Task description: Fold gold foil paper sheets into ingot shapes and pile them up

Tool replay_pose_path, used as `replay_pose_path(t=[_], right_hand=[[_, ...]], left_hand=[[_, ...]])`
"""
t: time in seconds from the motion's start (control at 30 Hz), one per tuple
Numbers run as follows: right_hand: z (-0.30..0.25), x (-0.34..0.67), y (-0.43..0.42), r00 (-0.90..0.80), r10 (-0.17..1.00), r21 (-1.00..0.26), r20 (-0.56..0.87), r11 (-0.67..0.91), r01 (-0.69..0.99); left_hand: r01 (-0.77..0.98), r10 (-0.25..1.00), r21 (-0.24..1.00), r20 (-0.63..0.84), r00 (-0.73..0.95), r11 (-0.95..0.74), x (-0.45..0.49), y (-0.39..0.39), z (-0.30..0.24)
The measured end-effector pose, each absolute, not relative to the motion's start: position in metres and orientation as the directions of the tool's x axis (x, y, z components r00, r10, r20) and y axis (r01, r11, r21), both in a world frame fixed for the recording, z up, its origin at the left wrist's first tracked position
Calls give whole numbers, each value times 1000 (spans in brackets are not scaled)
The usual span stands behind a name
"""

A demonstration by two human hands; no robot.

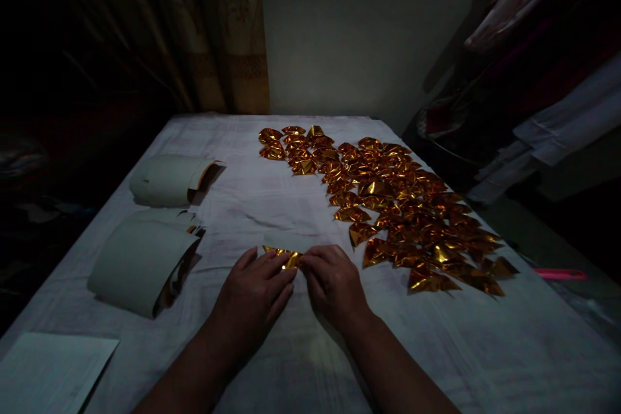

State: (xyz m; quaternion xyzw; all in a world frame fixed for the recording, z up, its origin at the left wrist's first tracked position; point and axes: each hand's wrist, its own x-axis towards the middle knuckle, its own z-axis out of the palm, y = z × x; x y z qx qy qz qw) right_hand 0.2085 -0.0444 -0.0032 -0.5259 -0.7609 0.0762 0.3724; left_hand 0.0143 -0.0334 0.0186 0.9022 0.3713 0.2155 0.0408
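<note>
A small piece of gold foil paper (284,254) lies on the white cloth (272,207) in front of me. My left hand (255,294) rests flat over its left part, fingers stretched and pressing down. My right hand (332,281) meets it from the right, its fingers curled and pinching the foil's right edge. Much of the foil is hidden under my fingers. To the right, a wide spread of folded gold foil pieces (402,207) runs from the far middle of the table to the near right.
Two curled stacks of white-backed foil sheets (143,262) (169,178) lie on the left. A white sheet (48,372) sits at the near left corner. A pink object (560,273) lies off the table's right edge. Curtain and hanging clothes surround the table.
</note>
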Motion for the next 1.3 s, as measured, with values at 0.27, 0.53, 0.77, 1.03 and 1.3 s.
replay_pose_path(t=[0.27,0.53,0.77,1.03,1.3], right_hand=[[3,208,-46,-214,901,-499,377,392,773],[9,207,-45,-196,929,-495,314,336,801],[9,206,-43,-198,935,-471,294,322,821],[8,207,-43,-239,918,-413,316,361,836],[7,207,-42,-252,901,-415,354,393,820]], left_hand=[[601,728,411,418,543,-685,3,-24,9],[688,773,365,406,488,-627,-17,-8,8],[688,778,365,348,523,-627,-13,-7,13],[680,782,387,327,531,-623,-13,-8,15],[677,772,372,309,555,-635,-13,-10,17]])
